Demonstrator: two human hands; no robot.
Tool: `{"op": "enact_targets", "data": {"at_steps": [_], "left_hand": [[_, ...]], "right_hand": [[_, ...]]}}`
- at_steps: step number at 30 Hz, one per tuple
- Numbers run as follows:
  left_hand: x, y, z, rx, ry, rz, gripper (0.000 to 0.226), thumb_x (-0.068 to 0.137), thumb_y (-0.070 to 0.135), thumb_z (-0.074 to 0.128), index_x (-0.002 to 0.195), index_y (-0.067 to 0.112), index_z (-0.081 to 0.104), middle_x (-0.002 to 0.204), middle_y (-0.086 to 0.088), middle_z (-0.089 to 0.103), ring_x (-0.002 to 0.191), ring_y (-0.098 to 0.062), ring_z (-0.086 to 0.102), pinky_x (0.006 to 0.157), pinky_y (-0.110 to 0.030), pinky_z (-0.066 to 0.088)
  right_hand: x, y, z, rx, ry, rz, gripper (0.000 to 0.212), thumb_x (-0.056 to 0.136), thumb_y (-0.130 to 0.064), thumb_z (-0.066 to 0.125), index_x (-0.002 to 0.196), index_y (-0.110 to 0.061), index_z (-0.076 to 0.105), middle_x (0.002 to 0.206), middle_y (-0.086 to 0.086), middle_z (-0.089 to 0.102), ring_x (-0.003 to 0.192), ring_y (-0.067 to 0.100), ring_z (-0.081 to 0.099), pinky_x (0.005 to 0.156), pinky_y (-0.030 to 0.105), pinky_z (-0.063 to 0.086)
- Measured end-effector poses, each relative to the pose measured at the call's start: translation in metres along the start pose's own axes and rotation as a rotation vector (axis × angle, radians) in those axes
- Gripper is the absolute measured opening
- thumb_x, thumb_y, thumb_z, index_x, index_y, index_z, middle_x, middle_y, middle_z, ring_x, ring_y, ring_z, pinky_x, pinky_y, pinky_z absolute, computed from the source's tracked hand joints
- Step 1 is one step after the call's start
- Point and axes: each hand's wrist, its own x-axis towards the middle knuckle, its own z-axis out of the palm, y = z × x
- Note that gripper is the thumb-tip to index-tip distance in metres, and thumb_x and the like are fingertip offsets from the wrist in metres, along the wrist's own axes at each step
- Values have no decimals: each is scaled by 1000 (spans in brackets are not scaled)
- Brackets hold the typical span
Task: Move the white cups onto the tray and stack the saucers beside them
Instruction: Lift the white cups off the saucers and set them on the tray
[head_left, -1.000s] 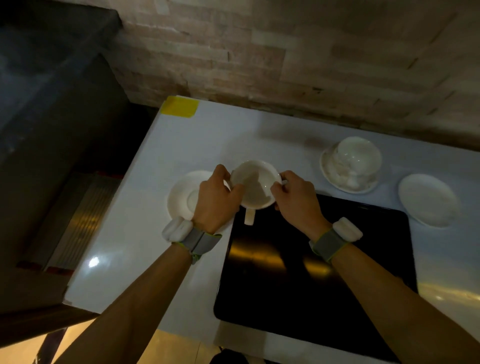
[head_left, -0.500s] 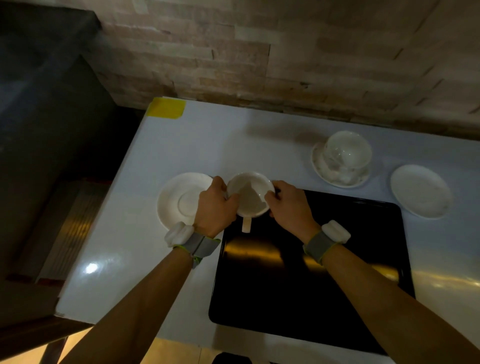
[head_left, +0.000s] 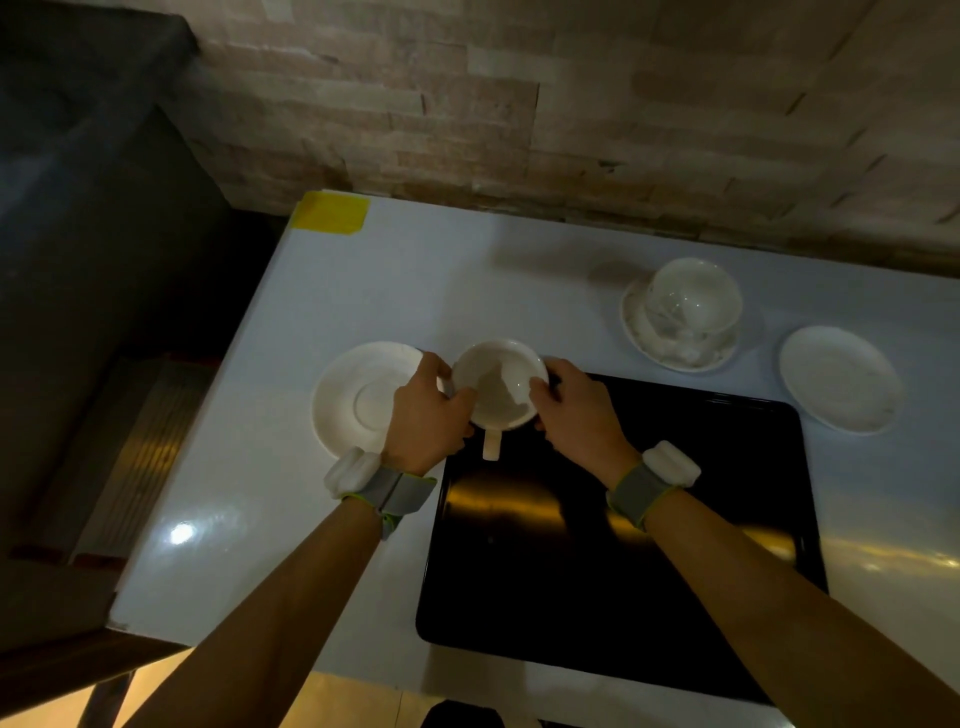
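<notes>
White table (head_left: 363, 291), dim light, glare patches on its near side. Black tray (head_left: 649, 561) lies on the right half, glossy and bare; its far-left corner sits right under the carried cup.

Three saucers: one just left of the tray (head_left: 358, 400), bare; one at far right (head_left: 839, 379), bare; one at the back (head_left: 675, 343) carrying the second cup (head_left: 693, 296).

Held cup (head_left: 500, 384) is upright, handle toward the person, over the tray's corner; whether it touches down cannot be told.

Left hand (head_left: 423, 421) and right hand (head_left: 579, 415) each pinch the rim, fingers narrow, closed on the cup.

Risks, as judged:
- Cup set on the tray's raised edge would tip.
- Glossy tray: cup could slide if released early.
- Left wrist hangs over the near saucer; a drag could nudge it.
- Rim pinch is thin; a slip drops the cup.
</notes>
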Motion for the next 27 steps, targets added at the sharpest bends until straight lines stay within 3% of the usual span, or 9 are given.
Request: {"op": "enact_targets", "data": {"at_steps": [4,6,8,10,12,15,20,23,27], "left_hand": [[-1,-3,-7,65,-16,0,29,89,19,55,117,12,51,72,-13,73,37,-3,59,39,-16,46],[-3,-2,-10,147,32,40,30,91,24,53,119,14,51,71,-11,73,51,-12,65,56,-28,56],[-4,3,-11,217,108,100,28,93,27,52,117,14,52,66,-10,70,62,-23,66,67,-35,52],[-5,16,-9,206,129,153,22,94,26,51,111,13,56,63,-9,68,62,-23,64,62,-31,47],[-2,33,-5,180,75,213,17,94,23,52,99,11,63,67,-11,71,62,-21,66,59,-29,50],[6,63,12,101,-28,267,20,93,21,53,87,9,68,66,-8,71,49,-10,63,57,-26,55],[27,112,52,22,-177,258,25,95,20,49,90,6,70,63,-7,68,47,-17,60,44,-27,50],[48,137,79,-5,-261,197,23,95,18,49,95,6,68,68,-8,68,53,-21,61,47,-27,53],[78,157,109,-57,-379,82,18,97,23,51,105,10,62,78,-10,66,62,-26,62,58,-35,57]], "right_hand": [[-6,-1,-4,69,-46,21,31,96,-39,47,120,-20,55,80,4,68,56,6,62,50,19,49],[-10,-3,-9,107,-88,35,32,96,-42,47,120,-23,54,81,4,68,54,0,61,46,13,46],[-14,-3,-20,105,-122,42,33,95,-44,47,123,-26,52,87,1,70,61,1,63,49,14,47],[-17,-1,-38,83,-134,37,35,94,-44,50,125,-27,49,92,0,70,71,8,66,57,19,49],[-18,0,-59,68,-125,14,31,95,-40,51,122,-25,51,93,-3,70,74,9,66,62,22,48],[-18,1,-96,60,-92,-36,21,96,-34,51,106,-20,62,89,-7,69,71,2,64,61,15,48],[-16,10,-151,64,64,-13,19,94,-30,52,95,-18,67,79,-3,71,66,11,67,59,18,52],[-17,26,-173,116,125,33,23,95,-31,52,98,-13,65,79,4,73,62,14,66,57,26,54],[-14,48,-172,239,150,150,29,93,-40,54,108,-15,57,78,5,71,58,12,63,50,25,52]]}}
